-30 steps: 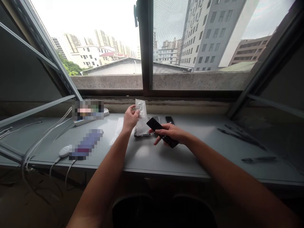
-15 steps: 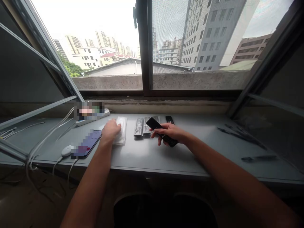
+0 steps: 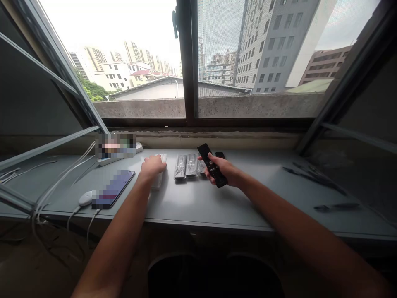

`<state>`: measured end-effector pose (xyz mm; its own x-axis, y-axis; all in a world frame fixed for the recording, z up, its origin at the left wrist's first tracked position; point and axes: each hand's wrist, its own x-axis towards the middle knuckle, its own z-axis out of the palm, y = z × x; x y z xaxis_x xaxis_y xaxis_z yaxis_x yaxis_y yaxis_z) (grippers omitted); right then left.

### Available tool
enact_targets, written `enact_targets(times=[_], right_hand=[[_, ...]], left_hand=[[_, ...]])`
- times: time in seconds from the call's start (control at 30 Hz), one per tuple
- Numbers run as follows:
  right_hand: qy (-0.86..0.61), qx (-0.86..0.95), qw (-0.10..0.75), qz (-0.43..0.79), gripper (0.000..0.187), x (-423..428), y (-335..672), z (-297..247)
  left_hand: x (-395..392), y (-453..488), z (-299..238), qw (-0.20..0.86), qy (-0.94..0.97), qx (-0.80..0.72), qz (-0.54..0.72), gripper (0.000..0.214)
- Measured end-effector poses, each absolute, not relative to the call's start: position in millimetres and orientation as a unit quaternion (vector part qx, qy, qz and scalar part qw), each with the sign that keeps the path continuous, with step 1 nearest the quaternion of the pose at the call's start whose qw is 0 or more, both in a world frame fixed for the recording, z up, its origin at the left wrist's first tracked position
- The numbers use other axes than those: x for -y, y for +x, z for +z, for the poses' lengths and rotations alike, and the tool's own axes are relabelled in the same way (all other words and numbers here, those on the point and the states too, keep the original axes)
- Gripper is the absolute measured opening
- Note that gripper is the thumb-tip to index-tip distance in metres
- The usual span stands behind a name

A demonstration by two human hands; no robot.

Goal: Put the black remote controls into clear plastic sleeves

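Note:
My right hand (image 3: 221, 169) is wrapped around a black remote control (image 3: 211, 164), held tilted above the table with its buttons facing up. The thumb lies on its face. At the left, my left hand (image 3: 154, 165) has its fingers curled onto a clear plastic bag (image 3: 157, 182), one of what looks like a flat stack; the fingertips are partly hidden. Between the hands lie two bagged remotes, a left one (image 3: 180, 167) and a middle one (image 3: 192, 165). Another bagged remote (image 3: 201, 167) is mostly covered by my right hand. Behind that hand shows a bare black remote (image 3: 220, 155).
A phone (image 3: 113, 190) and a round white charger (image 3: 86, 198) with cables lie at the left. Behind them is a white power strip (image 3: 120, 155). Dark cables (image 3: 313, 180) lie at the right. The grey table (image 3: 192, 207) ends at a window ledge.
My right hand has raised the remote control slightly and turned it more upright, uncovering more of the bagged remotes. My left hand has shifted a little right over the plastic bag.

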<state>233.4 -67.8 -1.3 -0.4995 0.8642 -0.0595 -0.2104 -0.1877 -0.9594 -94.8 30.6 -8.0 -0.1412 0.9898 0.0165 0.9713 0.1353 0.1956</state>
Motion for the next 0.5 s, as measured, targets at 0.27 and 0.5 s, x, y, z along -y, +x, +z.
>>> enact_targets(times=[0.27, 0.5], right_hand=[[-0.254, 0.353, 0.474, 0.765, 0.041, 60, 240, 1], [-0.308, 0.297, 0.502, 0.751, 0.026, 56, 240, 2]], left_hand=[[-44, -37, 11, 0.049, 0.7, -0.658, 0.273, 0.039], [-41, 8, 3, 0.115, 0.734, -0.413, 0.528, 0.02]])
